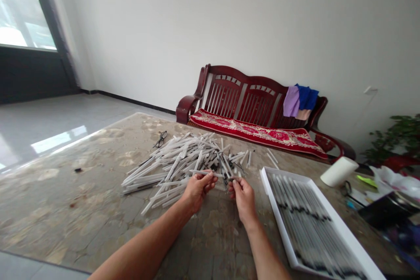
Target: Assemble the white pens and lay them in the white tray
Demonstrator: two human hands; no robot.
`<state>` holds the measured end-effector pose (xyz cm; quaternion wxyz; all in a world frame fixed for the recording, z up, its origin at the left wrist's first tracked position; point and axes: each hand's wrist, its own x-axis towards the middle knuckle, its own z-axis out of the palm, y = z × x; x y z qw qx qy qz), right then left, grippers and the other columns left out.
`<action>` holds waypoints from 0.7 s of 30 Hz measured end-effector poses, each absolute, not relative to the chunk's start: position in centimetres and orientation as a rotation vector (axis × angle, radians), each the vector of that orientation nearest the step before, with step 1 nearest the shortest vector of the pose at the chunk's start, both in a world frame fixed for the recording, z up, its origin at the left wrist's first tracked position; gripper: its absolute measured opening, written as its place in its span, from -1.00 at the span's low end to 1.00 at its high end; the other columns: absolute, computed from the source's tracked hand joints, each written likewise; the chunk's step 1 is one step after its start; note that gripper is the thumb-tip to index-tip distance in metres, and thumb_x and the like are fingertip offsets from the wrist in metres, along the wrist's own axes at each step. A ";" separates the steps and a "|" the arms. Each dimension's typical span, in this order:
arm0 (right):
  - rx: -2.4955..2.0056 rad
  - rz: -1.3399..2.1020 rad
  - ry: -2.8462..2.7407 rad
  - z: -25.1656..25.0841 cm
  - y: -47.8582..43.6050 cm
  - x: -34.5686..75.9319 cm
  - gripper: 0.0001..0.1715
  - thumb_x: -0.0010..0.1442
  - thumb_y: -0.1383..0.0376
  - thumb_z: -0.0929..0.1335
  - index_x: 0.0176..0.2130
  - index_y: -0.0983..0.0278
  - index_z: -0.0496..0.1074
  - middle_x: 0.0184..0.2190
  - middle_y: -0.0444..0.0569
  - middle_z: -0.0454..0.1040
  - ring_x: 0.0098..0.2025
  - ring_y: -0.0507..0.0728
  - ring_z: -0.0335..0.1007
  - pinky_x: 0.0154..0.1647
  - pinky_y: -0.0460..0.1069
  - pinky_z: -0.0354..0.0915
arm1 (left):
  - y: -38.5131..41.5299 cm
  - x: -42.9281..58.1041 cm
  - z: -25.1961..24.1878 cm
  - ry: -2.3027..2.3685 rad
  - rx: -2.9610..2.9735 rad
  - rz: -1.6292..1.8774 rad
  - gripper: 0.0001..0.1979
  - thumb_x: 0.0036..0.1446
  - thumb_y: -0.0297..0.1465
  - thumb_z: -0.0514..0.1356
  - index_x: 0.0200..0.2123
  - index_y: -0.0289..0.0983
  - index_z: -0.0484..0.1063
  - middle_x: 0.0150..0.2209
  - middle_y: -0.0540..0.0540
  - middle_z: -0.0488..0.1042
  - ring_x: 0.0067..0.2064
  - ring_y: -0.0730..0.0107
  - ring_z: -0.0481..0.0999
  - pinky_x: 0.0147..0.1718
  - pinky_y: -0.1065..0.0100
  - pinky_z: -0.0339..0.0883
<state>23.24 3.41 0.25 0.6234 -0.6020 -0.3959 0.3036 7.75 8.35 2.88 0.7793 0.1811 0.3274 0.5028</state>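
Observation:
A slim whitish pen (196, 171) lies almost level between my two hands, just in front of the heap. My left hand (199, 187) is closed, pinching its barrel between thumb and fingers. The fingertips of my right hand (243, 194) are pinched at the pen's dark right end; whether a separate cap is in them is too small to tell. Behind the hands spreads a loose pile of white pens (177, 157), with some dark parts among them. To the right stands a white tray (282, 234) holding rows of translucent pens with black ends.
Black-framed glasses (160, 139) lie behind the pile. On the table's right side are a white roll (339, 171), a black cylindrical container (389, 209) and a plastic bag (393, 179). A dark red wooden bench (243, 96) stands beyond the patterned tabletop (98, 210).

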 end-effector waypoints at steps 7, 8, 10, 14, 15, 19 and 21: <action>-1.209 0.861 -0.735 1.9 2.5 21.6 -0.58 -0.11 0.08 0.50 -0.29 0.30 0.54 -0.46 -0.08 0.56 -0.44 0.10 0.48 -0.48 -0.05 0.41 | 8.4 7.9 2.3 0.678 0.460 1.081 -0.86 -0.02 -0.61 0.40 -0.40 -0.39 0.50 -0.52 -0.06 0.58 -0.49 0.45 0.62 -0.54 0.59 0.49; -1.206 0.860 -0.737 2.0 2.5 21.5 -0.59 -0.11 0.09 0.51 -0.29 0.30 0.53 -0.47 -0.10 0.55 -0.45 0.08 0.47 -0.48 -0.06 0.41 | 8.4 7.9 2.3 0.681 0.461 1.083 -0.87 -0.01 -0.62 0.39 -0.40 -0.39 0.50 -0.52 -0.06 0.58 -0.49 0.45 0.62 -0.54 0.59 0.49; -1.202 0.850 -0.747 2.0 2.5 21.3 -0.60 -0.11 0.10 0.51 -0.30 0.30 0.53 -0.48 -0.12 0.53 -0.47 0.06 0.45 -0.49 -0.07 0.40 | 8.4 7.9 2.2 0.684 0.463 1.084 -0.87 -0.01 -0.63 0.38 -0.40 -0.39 0.50 -0.52 -0.07 0.58 -0.49 0.45 0.62 -0.55 0.59 0.49; -1.193 0.808 -0.759 1.9 2.6 21.3 -0.61 -0.07 0.11 0.50 -0.28 0.30 0.50 -0.46 -0.11 0.54 -0.47 0.05 0.45 -0.48 -0.07 0.40 | 8.3 8.0 2.3 0.676 0.473 1.076 -0.85 -0.03 -0.61 0.40 -0.40 -0.39 0.49 -0.52 -0.06 0.58 -0.49 0.45 0.61 -0.55 0.58 0.49; -1.191 0.797 -0.761 1.9 2.6 21.3 -0.61 -0.07 0.11 0.50 -0.28 0.30 0.49 -0.46 -0.11 0.54 -0.47 0.06 0.46 -0.48 -0.07 0.41 | 8.2 8.0 2.3 0.679 0.473 1.074 -0.84 -0.04 -0.61 0.41 -0.40 -0.38 0.49 -0.52 -0.05 0.58 -0.49 0.45 0.61 -0.55 0.58 0.49; -1.197 0.778 -0.791 1.9 2.7 21.2 -0.62 -0.07 0.10 0.50 -0.31 0.29 0.48 -0.49 -0.11 0.54 -0.48 0.08 0.47 -0.48 -0.05 0.42 | 8.1 8.0 2.5 0.685 0.485 1.062 -0.84 -0.04 -0.61 0.41 -0.40 -0.38 0.49 -0.53 -0.06 0.58 -0.49 0.44 0.61 -0.55 0.58 0.49; -1.212 0.779 -0.813 2.0 2.8 21.0 -0.64 -0.07 0.10 0.49 -0.32 0.29 0.49 -0.51 -0.12 0.53 -0.48 0.10 0.48 -0.48 -0.04 0.43 | 8.0 8.0 2.5 0.684 0.490 1.055 -0.85 -0.04 -0.61 0.41 -0.41 -0.38 0.49 -0.53 -0.06 0.58 -0.49 0.44 0.61 -0.55 0.58 0.49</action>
